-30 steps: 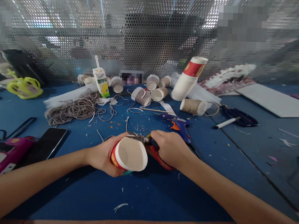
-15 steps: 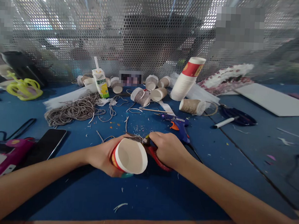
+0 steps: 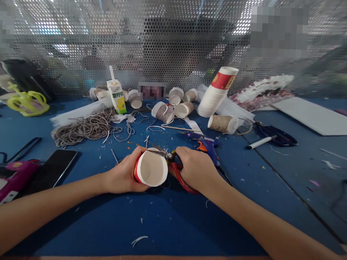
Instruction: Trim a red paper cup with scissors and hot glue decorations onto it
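My left hand (image 3: 122, 175) is wrapped round a red and white paper cup (image 3: 151, 168) lying on its side, its white mouth facing me. My right hand (image 3: 194, 169) grips red-handled scissors (image 3: 172, 162). Their blades lie across the cup's upper rim. Both hands hover just above the blue table (image 3: 163, 221) at its near middle.
Behind the hands lie a blue glue gun (image 3: 207, 144), a heap of grey cord (image 3: 86, 127), a milk carton with a straw (image 3: 116, 95), a stack of paper cups (image 3: 218, 92) and several cord-wrapped cups (image 3: 223, 123). A phone (image 3: 55, 167) rests at left, a white marker (image 3: 260, 142) at right.
The cup has been lifted slightly and turned, so its mouth looks smaller and rounder. The scissor blades have shifted onto the upper rim.
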`<state>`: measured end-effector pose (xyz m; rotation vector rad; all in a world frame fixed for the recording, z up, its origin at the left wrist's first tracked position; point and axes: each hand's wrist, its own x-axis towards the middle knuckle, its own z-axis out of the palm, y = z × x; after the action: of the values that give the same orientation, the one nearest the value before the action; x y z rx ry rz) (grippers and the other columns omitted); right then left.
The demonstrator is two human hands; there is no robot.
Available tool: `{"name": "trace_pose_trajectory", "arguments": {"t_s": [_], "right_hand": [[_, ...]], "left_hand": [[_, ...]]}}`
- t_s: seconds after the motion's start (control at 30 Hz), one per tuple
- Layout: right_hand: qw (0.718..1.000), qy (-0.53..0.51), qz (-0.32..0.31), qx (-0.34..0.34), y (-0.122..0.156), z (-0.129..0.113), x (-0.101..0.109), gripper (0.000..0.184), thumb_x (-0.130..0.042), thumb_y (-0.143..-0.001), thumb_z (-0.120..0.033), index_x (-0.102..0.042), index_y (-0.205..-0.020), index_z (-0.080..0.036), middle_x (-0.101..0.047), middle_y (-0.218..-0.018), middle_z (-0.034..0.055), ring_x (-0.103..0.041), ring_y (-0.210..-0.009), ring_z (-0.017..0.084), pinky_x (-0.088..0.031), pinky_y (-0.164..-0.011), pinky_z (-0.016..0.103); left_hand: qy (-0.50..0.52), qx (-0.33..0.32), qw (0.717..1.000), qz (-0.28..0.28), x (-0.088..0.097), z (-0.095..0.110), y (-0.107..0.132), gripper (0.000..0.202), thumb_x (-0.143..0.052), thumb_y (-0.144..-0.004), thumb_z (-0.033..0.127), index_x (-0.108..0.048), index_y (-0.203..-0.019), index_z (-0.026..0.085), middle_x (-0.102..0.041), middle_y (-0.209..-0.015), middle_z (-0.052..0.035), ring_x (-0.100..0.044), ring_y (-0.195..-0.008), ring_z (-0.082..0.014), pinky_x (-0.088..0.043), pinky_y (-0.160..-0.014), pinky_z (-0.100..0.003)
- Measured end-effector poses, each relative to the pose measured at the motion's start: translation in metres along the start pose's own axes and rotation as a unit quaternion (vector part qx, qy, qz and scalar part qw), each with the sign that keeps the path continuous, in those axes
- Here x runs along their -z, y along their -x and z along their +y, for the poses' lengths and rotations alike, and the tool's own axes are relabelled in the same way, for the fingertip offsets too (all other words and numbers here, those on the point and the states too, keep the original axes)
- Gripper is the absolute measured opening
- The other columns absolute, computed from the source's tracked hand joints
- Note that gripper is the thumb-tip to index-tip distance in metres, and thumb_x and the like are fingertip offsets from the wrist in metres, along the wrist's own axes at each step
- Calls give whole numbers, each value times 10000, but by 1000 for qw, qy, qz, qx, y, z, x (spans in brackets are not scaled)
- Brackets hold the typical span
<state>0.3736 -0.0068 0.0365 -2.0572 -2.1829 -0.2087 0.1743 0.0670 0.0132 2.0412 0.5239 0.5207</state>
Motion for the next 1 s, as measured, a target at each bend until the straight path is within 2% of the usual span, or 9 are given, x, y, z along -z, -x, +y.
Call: {"name": "trace_pose_trajectory", "arguments": {"t_s": [0.17,0.4,0.53,0.63,0.77,1.0], "right_hand": [[1000,16,-13,-1,2,-4,2,183,-438,-773,-248,-570,-786,-122,-628,-724,87,-480,-530,138,-179,-500,263],[999,11,-33,-13,0,-4,5,199,-402,-658,-78,-574,-745,-128,-626,-668,78,-481,-535,140,-172,-504,268],[999,21,-40,-14,0,-4,6,196,-411,-656,-73,-575,-748,-130,-634,-687,77,-494,-549,144,-167,-502,267],[999,36,-40,0,1,-4,6,168,-426,-703,-112,-576,-779,-125,-637,-727,84,-504,-552,146,-172,-501,265],[998,39,-34,26,2,-4,7,179,-428,-736,-147,-577,-831,-119,-629,-746,84,-516,-575,150,-184,-498,257],[999,23,-35,23,4,-5,7,201,-408,-675,-90,-584,-763,-133,-618,-676,68,-469,-528,133,-167,-494,269]], "left_hand": [[0,-4,1000,-19,2,1,1,703,-717,-589,179,-317,-1166,193,-503,-1201,-119,-511,-1092,-272,-427,-904,-405],[-19,-27,999,-10,4,-1,1,559,-710,-609,219,-352,-1038,208,-566,-993,-42,-573,-883,-199,-466,-768,-334],[-1,-28,999,-19,3,-1,1,582,-701,-617,224,-343,-1076,202,-565,-978,-42,-572,-864,-190,-469,-764,-328],[19,-19,999,-45,3,2,2,595,-681,-628,231,-328,-1105,190,-569,-948,-44,-576,-818,-183,-481,-728,-320],[25,-26,997,-76,4,5,2,642,-675,-592,224,-326,-1128,177,-576,-955,-61,-578,-851,-211,-487,-743,-340],[23,-14,996,-87,4,4,4,590,-684,-559,260,-378,-1056,181,-584,-911,-51,-583,-806,-217,-496,-728,-370]]}}
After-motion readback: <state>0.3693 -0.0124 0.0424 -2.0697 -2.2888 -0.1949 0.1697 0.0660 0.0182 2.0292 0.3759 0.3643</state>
